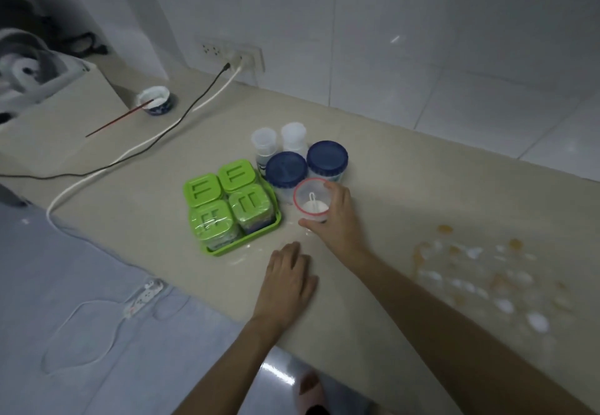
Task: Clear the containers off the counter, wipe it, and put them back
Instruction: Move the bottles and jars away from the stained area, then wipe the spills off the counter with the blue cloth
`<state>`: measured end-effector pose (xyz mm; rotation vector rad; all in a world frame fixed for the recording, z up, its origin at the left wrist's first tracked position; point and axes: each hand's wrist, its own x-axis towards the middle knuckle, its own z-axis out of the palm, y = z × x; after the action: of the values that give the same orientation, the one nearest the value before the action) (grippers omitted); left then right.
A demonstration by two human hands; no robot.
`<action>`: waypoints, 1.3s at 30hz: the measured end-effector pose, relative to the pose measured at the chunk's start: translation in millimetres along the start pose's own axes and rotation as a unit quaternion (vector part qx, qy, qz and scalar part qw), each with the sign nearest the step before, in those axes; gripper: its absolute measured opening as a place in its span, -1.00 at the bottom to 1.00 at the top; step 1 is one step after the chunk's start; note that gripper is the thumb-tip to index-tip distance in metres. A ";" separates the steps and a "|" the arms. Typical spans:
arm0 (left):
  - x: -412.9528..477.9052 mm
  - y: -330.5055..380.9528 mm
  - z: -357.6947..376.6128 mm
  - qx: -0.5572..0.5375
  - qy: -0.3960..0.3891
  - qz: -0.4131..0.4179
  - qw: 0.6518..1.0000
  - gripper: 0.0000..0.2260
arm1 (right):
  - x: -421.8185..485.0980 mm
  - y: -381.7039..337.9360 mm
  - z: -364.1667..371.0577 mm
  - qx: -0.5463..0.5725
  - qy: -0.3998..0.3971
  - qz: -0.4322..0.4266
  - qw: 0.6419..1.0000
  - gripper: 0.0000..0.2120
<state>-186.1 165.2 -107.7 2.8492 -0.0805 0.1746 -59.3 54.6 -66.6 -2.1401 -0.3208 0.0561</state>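
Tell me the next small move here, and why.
Probably lift the red-rimmed tub straight up and keep it level. The right hand has a grip round it, it holds white powder and a scoop, and it stands close against the blue-lidded jars. The spill is not yet wiped, and the left hand rests flat on the counter.

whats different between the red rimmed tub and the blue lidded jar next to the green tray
The red-rimmed tub shows its inside, white powder and a scoop; the blue-lidded jar has an opaque blue lid hiding its contents. The right hand grips the tub; no hand is on the jar. The tub's rim is a thin red ring, the jar's lid a broad blue disc. Both are round with see-through walls.
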 end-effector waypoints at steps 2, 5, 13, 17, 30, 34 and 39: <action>-2.6 2.4 2.5 -0.015 -0.003 0.013 1.000 -0.70 | -5.5 -0.1 -1.7 -0.007 -0.014 -0.003 1.000 -0.14; -6.9 9.1 5.7 -0.040 -0.003 0.050 0.998 -0.71 | -29.4 7.8 -15.7 -0.053 -0.031 -0.018 0.998 -0.14; -29.2 89.6 29.7 -0.132 -0.014 0.201 0.971 -0.73 | -207.8 92.5 -113.3 -0.142 0.015 0.088 0.986 -0.39; -31.3 156.7 47.7 -0.134 -0.046 0.296 0.945 -0.68 | -271.0 124.5 -166.0 -0.186 0.050 0.118 0.974 -0.45; -37.4 423.2 111.2 -0.102 -0.119 0.436 0.886 -0.65 | -390.6 238.8 -348.8 -0.236 0.176 0.206 0.933 -0.49; -33.0 474.9 126.0 -0.085 -0.118 0.449 0.882 -0.65 | -410.5 274.0 -405.8 -0.276 0.218 0.218 0.910 -0.47; -32.0 501.0 135.5 -0.050 -0.149 0.438 0.885 -0.62 | -425.2 312.3 -450.0 -0.299 0.125 0.223 0.919 -0.28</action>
<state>-238.9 -352.0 -101.6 2.4881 -1.3877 -0.0936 -331.7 -581.7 -108.3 -2.7531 0.3558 -0.0647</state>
